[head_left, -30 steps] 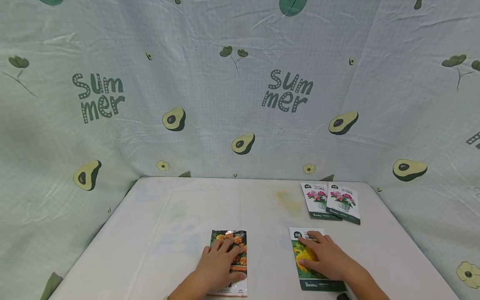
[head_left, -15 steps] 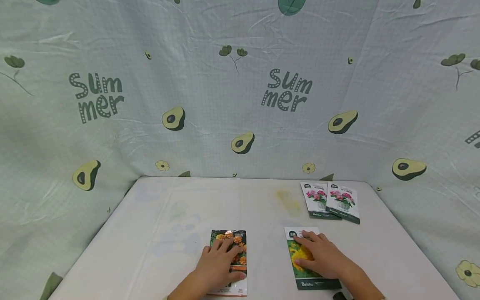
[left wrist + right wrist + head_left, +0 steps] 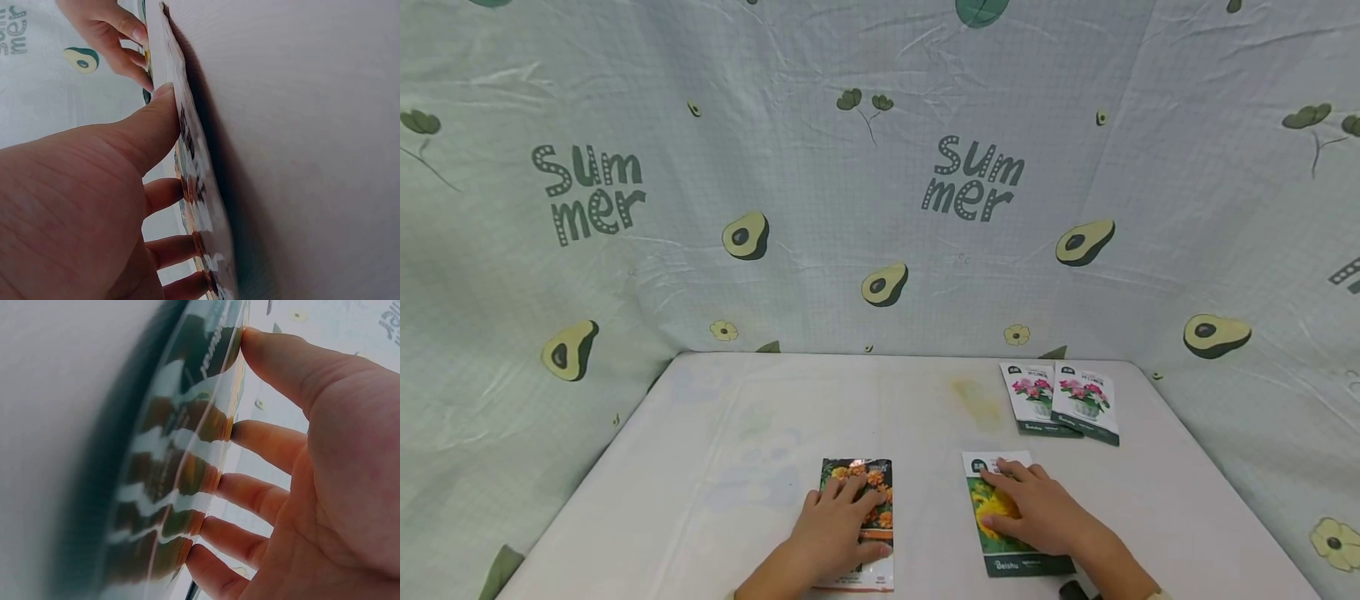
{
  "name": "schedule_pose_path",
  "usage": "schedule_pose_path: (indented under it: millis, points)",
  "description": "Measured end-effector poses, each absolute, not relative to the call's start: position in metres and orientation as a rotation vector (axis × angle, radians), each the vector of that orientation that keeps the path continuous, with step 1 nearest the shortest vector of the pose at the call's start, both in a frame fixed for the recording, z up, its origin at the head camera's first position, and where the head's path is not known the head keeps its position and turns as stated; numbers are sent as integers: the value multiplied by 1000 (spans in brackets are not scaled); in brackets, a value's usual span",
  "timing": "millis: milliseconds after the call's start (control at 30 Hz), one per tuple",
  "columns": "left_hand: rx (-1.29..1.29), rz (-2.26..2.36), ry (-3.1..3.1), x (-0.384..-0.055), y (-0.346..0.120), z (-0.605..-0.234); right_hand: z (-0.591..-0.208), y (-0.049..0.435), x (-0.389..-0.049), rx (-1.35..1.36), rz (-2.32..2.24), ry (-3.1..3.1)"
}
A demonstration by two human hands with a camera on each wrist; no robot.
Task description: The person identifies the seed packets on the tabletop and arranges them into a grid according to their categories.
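My left hand (image 3: 833, 529) rests on a seed packet with orange flowers (image 3: 880, 493), which lies flat near the front of the table. In the left wrist view the thumb and fingertips (image 3: 164, 92) press on the packet's face (image 3: 203, 187) from above. To the right, my right hand (image 3: 1037, 510) lies over a green-and-white seed packet with a yellow flower (image 3: 992, 500). Its spread fingertips touch the glossy face of that packet (image 3: 187, 425) in the right wrist view. Each hand covers part of its packet.
Two seed packets with pink flowers, one (image 3: 1032, 398) partly under the other (image 3: 1086, 402), lie at the back right of the white table (image 3: 722, 483). A printed curtain (image 3: 820, 183) hangs behind the table and along its sides. A small black object (image 3: 1072, 591) shows by my right wrist.
My right hand has slid the yellow-flower packet left, nearer to the orange-flower packet. The left hand and its packet have stayed in place.
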State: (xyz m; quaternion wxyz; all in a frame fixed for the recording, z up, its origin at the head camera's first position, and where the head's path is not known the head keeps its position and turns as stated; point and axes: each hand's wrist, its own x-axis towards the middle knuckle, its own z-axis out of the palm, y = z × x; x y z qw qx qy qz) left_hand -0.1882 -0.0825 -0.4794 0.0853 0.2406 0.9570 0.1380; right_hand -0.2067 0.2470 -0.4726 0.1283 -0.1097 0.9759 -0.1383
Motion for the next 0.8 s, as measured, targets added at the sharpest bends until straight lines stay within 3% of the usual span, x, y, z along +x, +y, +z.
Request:
schedule_pose_path:
  millis: [800]
  points:
    - [695, 382, 2876, -187, -81, -479, -470, 235, -209, -375, -396, 2845]
